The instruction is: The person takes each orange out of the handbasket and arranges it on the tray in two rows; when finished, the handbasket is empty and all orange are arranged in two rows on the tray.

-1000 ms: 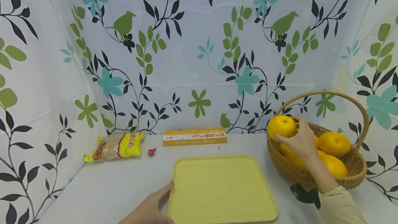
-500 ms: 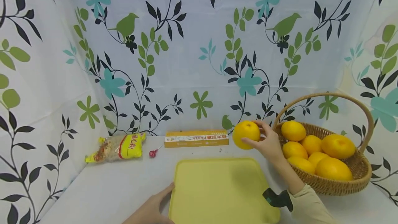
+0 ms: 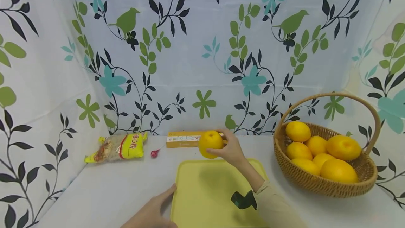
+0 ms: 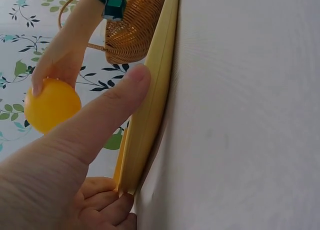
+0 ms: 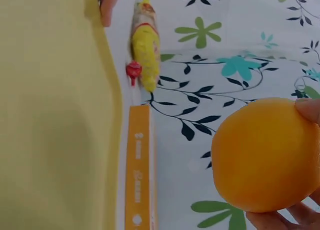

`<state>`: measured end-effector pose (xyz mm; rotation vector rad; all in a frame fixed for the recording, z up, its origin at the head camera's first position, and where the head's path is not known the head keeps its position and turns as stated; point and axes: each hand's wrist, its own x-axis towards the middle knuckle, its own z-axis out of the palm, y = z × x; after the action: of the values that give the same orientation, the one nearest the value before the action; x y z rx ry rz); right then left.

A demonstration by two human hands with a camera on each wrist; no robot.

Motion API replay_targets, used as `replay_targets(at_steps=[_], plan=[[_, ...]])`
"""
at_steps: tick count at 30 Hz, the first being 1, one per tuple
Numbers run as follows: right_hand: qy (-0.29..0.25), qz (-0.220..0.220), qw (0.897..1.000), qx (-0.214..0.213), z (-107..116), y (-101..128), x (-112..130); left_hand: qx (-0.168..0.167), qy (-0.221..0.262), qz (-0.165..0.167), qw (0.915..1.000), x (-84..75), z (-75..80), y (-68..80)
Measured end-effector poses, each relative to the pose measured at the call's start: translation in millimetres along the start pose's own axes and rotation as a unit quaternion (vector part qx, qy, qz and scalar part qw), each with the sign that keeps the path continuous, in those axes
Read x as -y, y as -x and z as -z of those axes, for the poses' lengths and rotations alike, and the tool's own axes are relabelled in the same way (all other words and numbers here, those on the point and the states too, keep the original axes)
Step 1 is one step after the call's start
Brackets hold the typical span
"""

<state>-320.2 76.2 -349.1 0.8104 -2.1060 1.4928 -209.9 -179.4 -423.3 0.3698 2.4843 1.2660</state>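
A round orange hangs above the far edge of the yellow tray, gripped from its right side by my right hand. The right wrist view shows the same orange large, with fingertips at its right edge. My left hand rests against the tray's left rim, index finger and thumb spread along it. Seen from the left wrist, the thumb of that hand lies nearly straight along the tray's side, and the fingers touch the edge lower down.
A wicker basket with a tall handle holds several oranges on the right. Behind the tray lies a long orange pasta box. A red lollipop and a yellow-ended food bag lie back left. Patterned cloth hangs behind.
My right hand has lifted the orange out of the basket and carried it left, over the tray's far edge. My left hand has stayed at the tray's left rim.
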Motion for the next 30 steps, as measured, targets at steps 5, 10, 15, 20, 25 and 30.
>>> replay_targets(at_steps=[5,10,15,20,25,30], plan=[[0.033,-0.018,0.999,-0.016,-26.5,-1.3,1.6,-0.011,-0.023,-0.014,0.9996,-2.6,-0.7,-4.2],[0.05,-0.052,0.997,0.016,-52.1,5.6,-11.9,0.014,0.033,0.03,0.9989,0.1,-4.5,-3.8],[0.045,-0.098,0.993,0.054,-64.2,4.5,-12.9,0.003,-0.028,-0.009,0.9995,-1.9,-2.8,-8.1],[0.048,-0.119,0.987,0.098,-72.7,7.5,-16.8,0.002,-0.045,-0.026,0.9986,-4.4,-0.8,-7.9],[0.026,-0.143,0.983,0.115,-76.4,13.1,-8.6,0.017,-0.017,-0.016,0.9996,-1.2,0.7,-4.4],[0.014,-0.145,0.982,0.118,-79.4,12.0,-11.2,0.016,-0.017,-0.006,0.9997,-0.5,3.1,-3.2]])
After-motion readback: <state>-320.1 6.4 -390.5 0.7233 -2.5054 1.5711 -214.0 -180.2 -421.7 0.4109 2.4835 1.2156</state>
